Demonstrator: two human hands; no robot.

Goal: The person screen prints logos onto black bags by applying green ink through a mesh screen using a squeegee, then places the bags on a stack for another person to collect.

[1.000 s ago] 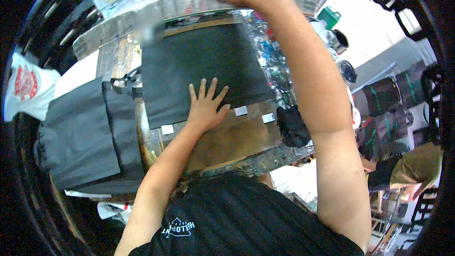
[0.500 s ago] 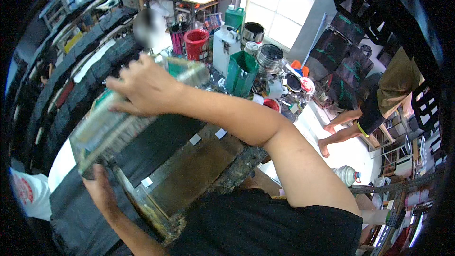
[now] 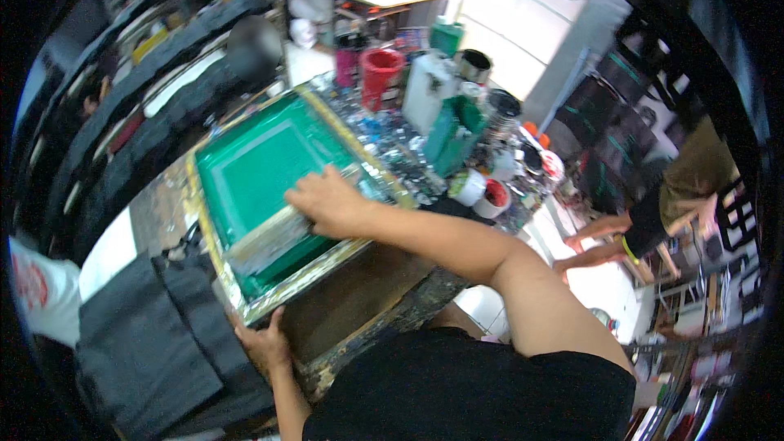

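Observation:
A wooden-framed printing screen (image 3: 214, 253) with green mesh lies flat on the work table in front of me. My right hand (image 3: 327, 202) grips a squeegee (image 3: 269, 238) that rests across the mesh near its front edge. At the frame's near corner my left hand (image 3: 261, 341) presses down, fingers curled over the wood. Dark fabric (image 3: 155, 343) lies to the left of the frame.
A paint-spattered bench behind the screen holds a red bucket (image 3: 380, 73), a green container (image 3: 453, 135), a white jug (image 3: 426, 90) and several ink tubs. Stacks of dark cloth line the left. Another person (image 3: 653, 220) crouches on the floor at the right.
The screen frame came down from its raised position onto the table. My right hand moved from the frame to the squeegee on the mesh; my left hand moved from the dark fabric to the frame's corner.

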